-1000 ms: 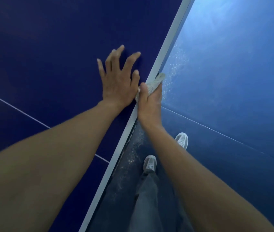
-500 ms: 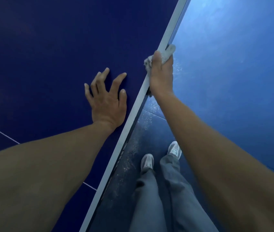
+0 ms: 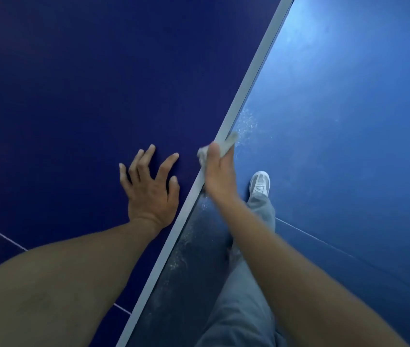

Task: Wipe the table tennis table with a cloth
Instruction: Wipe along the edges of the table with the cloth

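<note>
The dark blue table tennis table (image 3: 78,101) fills the left of the head view, and its white side edge (image 3: 256,63) runs diagonally from top right to bottom left. My left hand (image 3: 150,189) lies flat on the tabletop with fingers spread, close to the edge. My right hand (image 3: 219,171) is wrapped over the edge, clamping a small pale grey cloth (image 3: 226,144) against it. Part of the cloth sticks out past my fingertips on both sides; the rest is hidden under my palm.
To the right of the table lies a lighter blue floor (image 3: 349,121) with a thin white line and pale dust specks beside the table edge. My grey trouser leg (image 3: 239,304) and one white shoe (image 3: 259,182) show below my right arm.
My right hand has slid the cloth back down the table edge toward me after reaching farther along it. My left hand has stayed flat on the tabletop. My right foot has stepped forward.
</note>
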